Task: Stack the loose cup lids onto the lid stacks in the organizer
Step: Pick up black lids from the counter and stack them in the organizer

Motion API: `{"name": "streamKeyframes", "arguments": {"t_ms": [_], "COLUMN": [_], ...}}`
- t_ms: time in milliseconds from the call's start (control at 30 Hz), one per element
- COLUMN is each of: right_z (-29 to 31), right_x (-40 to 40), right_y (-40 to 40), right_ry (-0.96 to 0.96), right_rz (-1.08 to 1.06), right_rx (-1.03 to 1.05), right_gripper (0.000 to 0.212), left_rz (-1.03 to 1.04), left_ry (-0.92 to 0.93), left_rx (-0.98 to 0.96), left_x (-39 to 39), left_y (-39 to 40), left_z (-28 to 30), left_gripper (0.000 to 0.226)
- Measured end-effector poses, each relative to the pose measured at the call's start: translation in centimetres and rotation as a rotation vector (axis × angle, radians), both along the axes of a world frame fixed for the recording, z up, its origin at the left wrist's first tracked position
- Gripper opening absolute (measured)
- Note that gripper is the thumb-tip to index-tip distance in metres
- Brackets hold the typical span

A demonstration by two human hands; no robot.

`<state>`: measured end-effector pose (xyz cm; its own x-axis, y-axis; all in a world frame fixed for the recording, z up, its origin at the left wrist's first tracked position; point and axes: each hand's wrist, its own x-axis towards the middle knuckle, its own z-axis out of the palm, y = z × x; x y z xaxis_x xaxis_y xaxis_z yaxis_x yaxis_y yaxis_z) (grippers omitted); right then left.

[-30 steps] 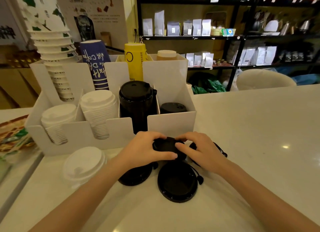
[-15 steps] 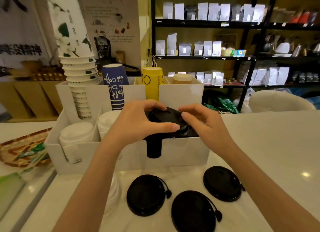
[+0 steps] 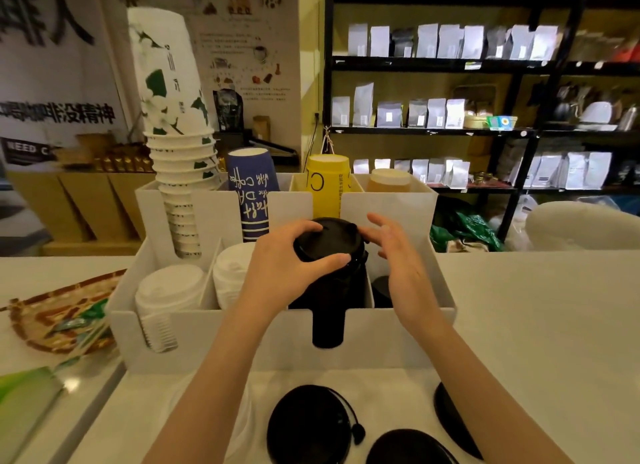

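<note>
A white organizer (image 3: 242,342) stands on the counter with a tall black lid stack (image 3: 329,325) in its third front compartment. My left hand (image 3: 277,273) grips a black lid (image 3: 325,242) resting on top of that stack, thumb at the near rim and fingers over the far rim. My right hand (image 3: 398,266) hovers just right of the lid with fingers spread, holding nothing. Three loose black lids lie on the counter in front: one in the middle (image 3: 308,425), one at the bottom edge (image 3: 408,446), and one (image 3: 450,418) half hidden by my right forearm.
Two white lid stacks (image 3: 169,287) (image 3: 232,273) fill the left front compartments, and a short black stack (image 3: 381,290) sits in the right one. Paper cup stacks (image 3: 173,134) stand in the back row. A woven tray of packets (image 3: 59,318) lies at the left.
Both hands lifted a black lid from the counter up to the tall black stack. The lid now sits on top and my right hand has let go and opened.
</note>
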<state>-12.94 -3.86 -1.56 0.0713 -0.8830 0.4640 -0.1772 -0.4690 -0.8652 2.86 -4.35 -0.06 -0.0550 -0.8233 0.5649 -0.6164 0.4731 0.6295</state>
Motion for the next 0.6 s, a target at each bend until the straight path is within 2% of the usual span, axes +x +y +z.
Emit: {"name": "streamKeyframes", "arguments": {"t_ms": [333, 533, 600], "right_z": [-0.64, -0.96, -1.0], "right_x": [-0.21, -0.34, -0.44], "right_y": [-0.51, -0.37, -0.62], "right_ry": [0.049, 0.049, 0.071], "right_rz": [0.032, 0.022, 0.028], "right_rx": [0.064, 0.062, 0.064], "right_gripper": [0.065, 0.058, 0.062], "left_rz": [0.079, -0.01, -0.001], "left_ry": [-0.102, -0.047, -0.054], "left_rx": [0.014, 0.078, 0.073], "left_x": [-0.77, -0.44, -0.6], "left_y": [0.27, 0.2, 0.28], "left_z": [-0.35, -0.13, -0.2], "left_gripper": [0.059, 0.056, 0.056]}}
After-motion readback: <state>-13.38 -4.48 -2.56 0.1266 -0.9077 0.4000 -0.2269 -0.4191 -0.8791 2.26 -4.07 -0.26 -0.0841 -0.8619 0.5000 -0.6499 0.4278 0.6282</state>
